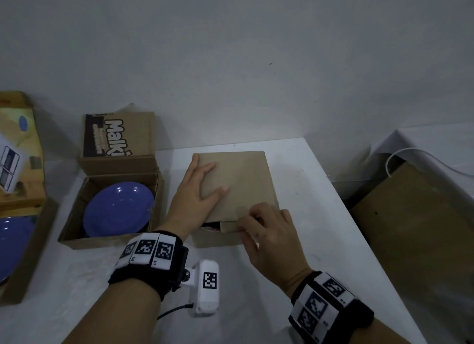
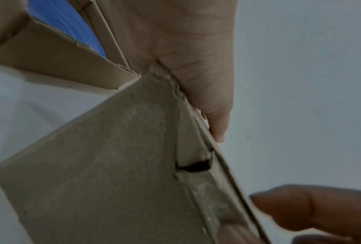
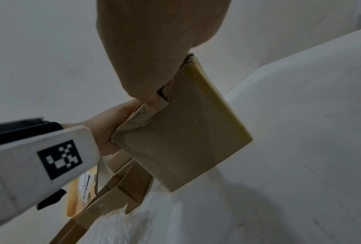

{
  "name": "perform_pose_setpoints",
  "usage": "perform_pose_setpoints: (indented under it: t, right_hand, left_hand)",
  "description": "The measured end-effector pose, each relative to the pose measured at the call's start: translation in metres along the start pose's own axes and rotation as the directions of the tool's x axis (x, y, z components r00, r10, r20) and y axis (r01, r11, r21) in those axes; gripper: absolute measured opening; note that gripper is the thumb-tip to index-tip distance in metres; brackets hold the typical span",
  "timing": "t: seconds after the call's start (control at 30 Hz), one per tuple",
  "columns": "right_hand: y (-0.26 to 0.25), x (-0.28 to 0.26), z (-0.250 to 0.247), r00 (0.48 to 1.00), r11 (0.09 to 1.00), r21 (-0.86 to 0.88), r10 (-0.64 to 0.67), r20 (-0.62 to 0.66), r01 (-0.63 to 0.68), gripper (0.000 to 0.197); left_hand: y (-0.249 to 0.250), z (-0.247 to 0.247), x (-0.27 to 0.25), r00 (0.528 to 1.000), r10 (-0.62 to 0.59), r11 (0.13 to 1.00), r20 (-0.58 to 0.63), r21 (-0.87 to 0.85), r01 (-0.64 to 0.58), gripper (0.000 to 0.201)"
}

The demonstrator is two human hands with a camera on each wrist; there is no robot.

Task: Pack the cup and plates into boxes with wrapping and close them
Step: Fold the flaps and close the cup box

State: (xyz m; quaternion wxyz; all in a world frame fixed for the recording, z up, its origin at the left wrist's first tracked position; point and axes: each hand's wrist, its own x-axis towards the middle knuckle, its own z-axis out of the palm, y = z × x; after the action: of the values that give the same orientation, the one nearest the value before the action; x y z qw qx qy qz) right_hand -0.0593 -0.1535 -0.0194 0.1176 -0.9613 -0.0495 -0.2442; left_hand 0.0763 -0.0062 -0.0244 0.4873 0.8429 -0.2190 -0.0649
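Observation:
A brown cardboard box [image 1: 243, 179] sits mid-table with its lid folded down. My left hand [image 1: 200, 187] lies flat on the lid's left part, fingers straight and pressing. At the box's near edge my right hand [image 1: 256, 223] pinches the small tuck flap [image 1: 229, 226]. In a narrow gap under the lid something dark and pink shows; I cannot tell what it is. The right wrist view has the right hand's fingers [image 3: 152, 100] curled into the flap slot of the box [image 3: 186, 140]. The left wrist view has the left hand [image 2: 196, 74] along the lid's edge.
Left of it stands an open box [image 1: 102, 241] holding a blue plate [image 1: 118, 207], with a printed flap upright behind. A second blue plate [image 1: 12, 243] lies in a box at the far left. The table's right edge [image 1: 359, 241] drops to brown cardboard [image 1: 415, 228] and a white cable [image 1: 400, 154].

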Motion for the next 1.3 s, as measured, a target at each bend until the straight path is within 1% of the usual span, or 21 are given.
perform_pose_setpoints:
  t: [0.07, 0.13, 0.2, 0.27, 0.37, 0.47, 0.57, 0.63, 0.67, 0.73, 0.8, 0.87, 0.97, 1.07, 1.13, 1.17, 1.2, 1.27, 1.3]
  right_hand:
    - [0.002, 0.005, -0.004, 0.996, 0.995, -0.041, 0.090, 0.005, -0.090, 0.028]
    - [0.009, 0.008, -0.003, 0.988, 0.988, -0.073, 0.141, 0.061, -0.137, 0.044]
    - [0.017, 0.009, 0.000, 0.978, 0.988, -0.071, 0.146, 0.146, -0.137, 0.048]
    - [0.017, 0.009, 0.003, 0.968, 0.987, -0.057, 0.160, 0.195, -0.152, 0.047]
    - [0.009, 0.013, 0.005, 0.965, 0.985, -0.032, 0.173, 0.197, -0.170, 0.048]
    - [0.002, 0.021, 0.008, 0.965, 0.987, -0.017, 0.159, 0.207, -0.159, 0.055]
    - [0.000, 0.027, 0.010, 0.964, 0.986, -0.056, 0.164, 0.207, -0.155, 0.052]
    - [0.000, 0.027, 0.009, 0.968, 0.988, -0.043, 0.157, 0.194, -0.151, 0.052]
    - [0.000, 0.026, 0.009, 0.970, 0.990, -0.030, 0.140, 0.200, -0.137, 0.056]
    - [0.000, 0.025, 0.009, 0.963, 0.996, -0.040, 0.091, 0.252, -0.084, 0.071]
    - [-0.003, 0.026, 0.013, 0.948, 0.994, -0.087, 0.089, 0.305, -0.065, 0.081]
    - [-0.008, 0.030, 0.018, 0.944, 0.986, -0.139, 0.128, 0.303, -0.089, 0.076]
    - [-0.012, 0.040, 0.019, 0.960, 0.982, -0.148, 0.153, 0.234, -0.120, 0.062]
    - [-0.011, 0.043, 0.017, 0.973, 0.990, -0.086, 0.128, 0.195, -0.113, 0.061]
    - [-0.003, 0.048, 0.010, 0.971, 0.995, 0.005, 0.098, 0.216, -0.101, 0.066]
    - [0.004, 0.050, 0.006, 0.964, 0.994, 0.034, 0.091, 0.251, -0.103, 0.072]
    - [0.014, 0.050, 0.000, 0.946, 0.994, 0.035, 0.087, 0.312, -0.103, 0.079]
    - [0.035, 0.049, -0.008, 0.885, 0.996, -0.013, 0.086, 0.459, -0.090, 0.091]
    - [0.044, 0.046, -0.009, 0.859, 0.997, -0.027, 0.078, 0.505, -0.075, 0.093]
  left_hand:
    - [0.001, 0.000, 0.000, 1.000, 0.000, 1.000, 0.002, 0.002, 0.000, 0.056]
    - [0.001, 0.000, -0.001, 1.000, 0.000, 1.000, -0.002, 0.010, 0.000, 0.057]
    - [0.001, 0.000, -0.001, 1.000, 0.001, 1.000, -0.007, 0.008, -0.001, 0.056]
    - [0.000, 0.000, -0.001, 1.000, 0.001, 1.000, -0.012, 0.000, -0.001, 0.055]
    - [0.001, 0.001, -0.001, 1.000, -0.001, 1.000, -0.007, -0.003, 0.001, 0.055]
    - [-0.001, 0.001, 0.001, 1.000, 0.008, 1.000, -0.009, -0.002, -0.008, 0.054]
    - [-0.005, 0.002, 0.002, 0.999, 0.030, 1.000, -0.021, -0.007, -0.030, 0.048]
    - [-0.008, 0.002, 0.003, 0.999, 0.036, 0.999, -0.021, -0.028, -0.037, 0.044]
    - [-0.008, 0.003, 0.004, 0.999, 0.038, 0.998, -0.021, -0.039, -0.039, 0.042]
    - [-0.010, 0.003, 0.005, 0.999, 0.043, 0.997, -0.025, -0.062, -0.044, 0.038]
    - [-0.011, 0.004, 0.005, 0.999, 0.040, 0.996, -0.033, -0.073, -0.043, 0.036]
    - [-0.011, 0.004, 0.006, 0.999, 0.031, 0.997, -0.033, -0.075, -0.033, 0.035]
    - [-0.011, 0.003, 0.006, 0.999, 0.033, 0.996, -0.015, -0.078, -0.034, 0.035]
    - [-0.012, 0.001, 0.006, 1.000, 0.022, 0.996, 0.008, -0.090, -0.021, 0.037]
    - [-0.011, 0.001, 0.004, 1.000, 0.021, 0.997, 0.007, -0.078, -0.021, 0.039]
    - [-0.010, 0.002, 0.003, 1.000, 0.027, 0.998, 0.002, -0.064, -0.027, 0.039]
    - [-0.010, 0.002, 0.001, 1.000, 0.028, 0.998, -0.007, -0.052, -0.028, 0.039]
    - [-0.009, 0.004, 0.000, 1.000, -0.003, 0.998, -0.031, -0.059, 0.001, 0.040]
    - [-0.008, 0.005, 0.000, 0.999, -0.034, 0.997, -0.040, -0.077, 0.030, 0.040]
